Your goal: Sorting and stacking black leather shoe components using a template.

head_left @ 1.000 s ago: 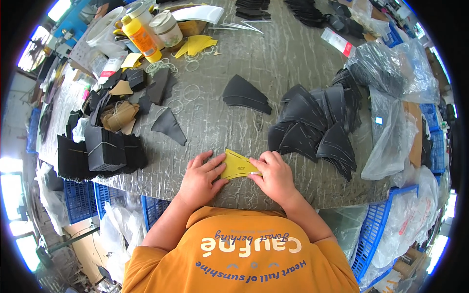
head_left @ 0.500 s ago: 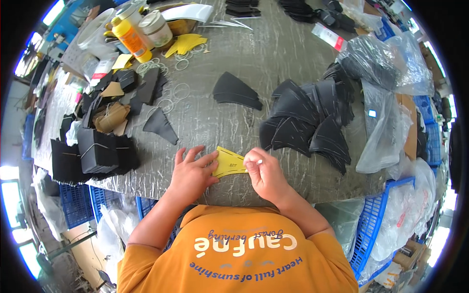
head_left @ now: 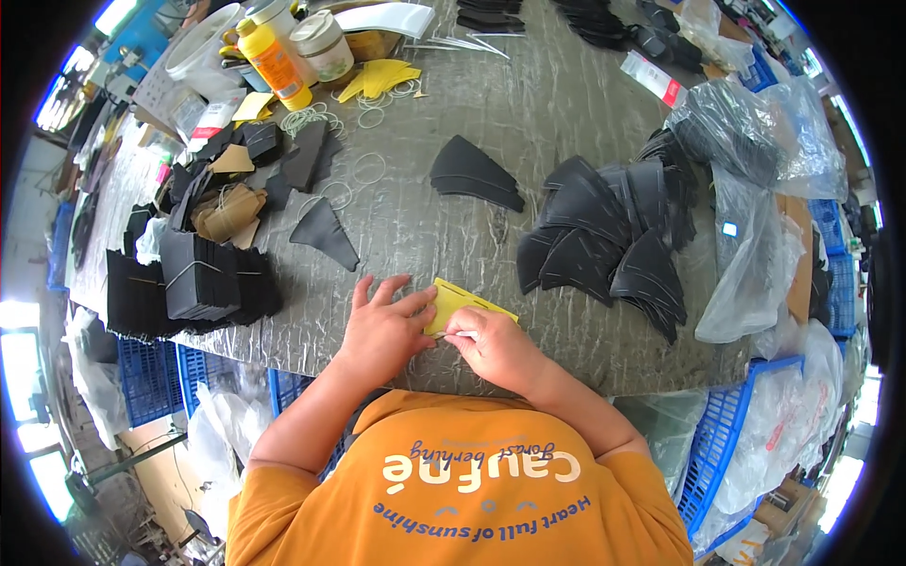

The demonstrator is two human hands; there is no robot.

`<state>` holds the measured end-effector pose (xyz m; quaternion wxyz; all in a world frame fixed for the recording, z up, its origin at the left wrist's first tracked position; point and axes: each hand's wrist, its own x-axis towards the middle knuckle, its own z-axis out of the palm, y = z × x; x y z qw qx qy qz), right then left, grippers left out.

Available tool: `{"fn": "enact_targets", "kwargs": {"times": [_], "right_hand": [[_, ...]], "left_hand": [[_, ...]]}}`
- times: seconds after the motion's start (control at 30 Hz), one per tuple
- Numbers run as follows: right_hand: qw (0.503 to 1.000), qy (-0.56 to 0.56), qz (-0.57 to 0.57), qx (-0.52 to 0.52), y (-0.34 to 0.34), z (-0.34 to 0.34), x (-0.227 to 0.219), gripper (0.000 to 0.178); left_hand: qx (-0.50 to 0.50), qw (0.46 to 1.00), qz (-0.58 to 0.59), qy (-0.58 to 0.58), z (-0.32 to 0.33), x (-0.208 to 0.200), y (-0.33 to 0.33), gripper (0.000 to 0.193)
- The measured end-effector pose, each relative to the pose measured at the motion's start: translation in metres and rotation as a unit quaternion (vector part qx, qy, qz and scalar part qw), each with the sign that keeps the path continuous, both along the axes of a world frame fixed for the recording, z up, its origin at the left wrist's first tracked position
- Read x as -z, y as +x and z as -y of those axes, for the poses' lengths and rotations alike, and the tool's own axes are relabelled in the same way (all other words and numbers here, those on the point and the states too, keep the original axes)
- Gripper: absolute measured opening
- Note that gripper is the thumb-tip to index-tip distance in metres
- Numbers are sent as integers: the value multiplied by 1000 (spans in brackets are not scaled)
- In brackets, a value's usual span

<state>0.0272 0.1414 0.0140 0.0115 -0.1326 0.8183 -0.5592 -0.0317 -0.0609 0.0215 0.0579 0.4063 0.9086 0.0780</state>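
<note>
A yellow template (head_left: pixel 455 294) with dark slots along its edges lies near the table's front edge. My left hand (head_left: pixel 385 324) rests spread over the template's left end, its fingertips pressing on it. Closed in a pinch, my right hand (head_left: pixel 493 347) covers the template's lower middle and grips a thin white stick, mostly hidden by the fingers, its tip at the lower left edge. Whether anything lies under the template I cannot tell. Beyond my left hand is a single grey-black cut piece (head_left: pixel 324 232). A small stack of dark curved pieces (head_left: pixel 475 174) lies farther back.
To the right, several fanned stacks of dark pieces (head_left: pixel 604 226) sit beside clear plastic bags (head_left: pixel 750 255). Banded black stacks (head_left: pixel 200 274) stand at left. Behind them are a yellow bottle (head_left: pixel 274 66), a jar (head_left: pixel 322 47), rubber bands (head_left: pixel 368 168) and thin white sticks (head_left: pixel 462 43).
My right hand has moved from the template's right end to its lower edge, nearer my left hand. The template has turned slightly. My left hand stays on it.
</note>
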Motion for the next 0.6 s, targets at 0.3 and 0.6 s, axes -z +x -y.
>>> {"fn": "enact_targets", "kwargs": {"times": [0.3, 0.6], "right_hand": [[986, 45, 73, 144, 21, -62, -9, 6], [996, -14, -37, 86, -28, -20, -5, 3]], "left_hand": [[4, 1000, 12, -13, -1, -4, -1, 42], [-1, 999, 21, -25, -3, -5, 0, 41]]}}
